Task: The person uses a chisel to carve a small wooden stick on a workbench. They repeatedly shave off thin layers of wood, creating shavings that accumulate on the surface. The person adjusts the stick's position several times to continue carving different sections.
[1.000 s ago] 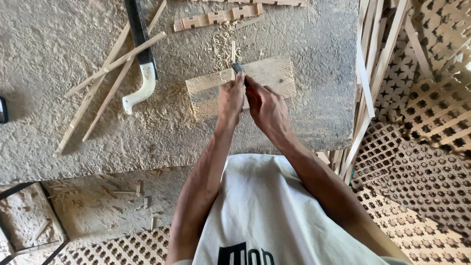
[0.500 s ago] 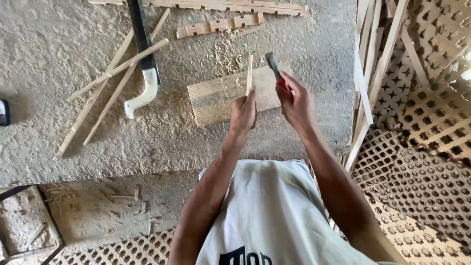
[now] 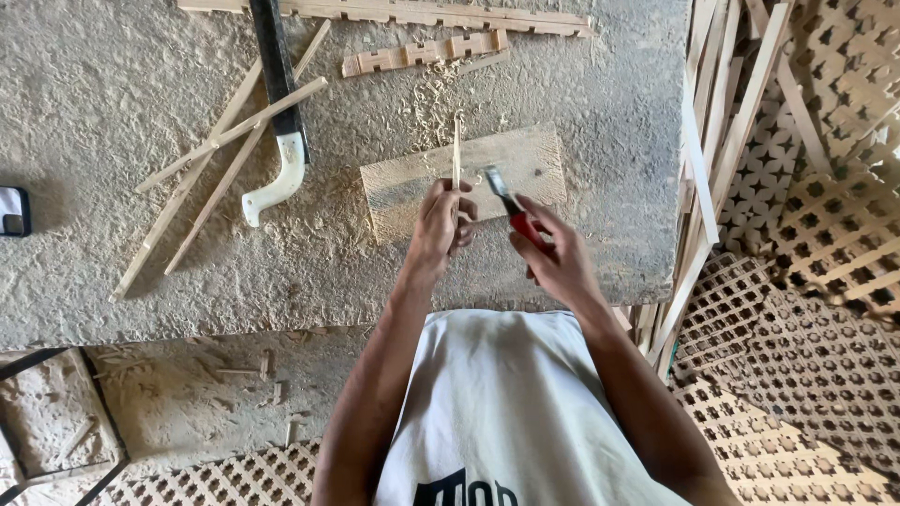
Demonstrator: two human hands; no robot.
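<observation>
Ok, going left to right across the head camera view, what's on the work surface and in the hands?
Dark device at the edge → crossed wood strips → white-handled saw → left hand holding thin wood stick → right hand holding red-handled chisel → lattice panels.

Both bare forearms reach forward from the body, converging toward the middle of the view. The left hand (image 3: 441, 225) is raised with fingers curled and pinched closed, knuckles facing the camera. The right hand (image 3: 553, 262) sits just beside it, slightly lower, fingers wrapped shut in a fist-like grip, wrist bent a little inward.
</observation>
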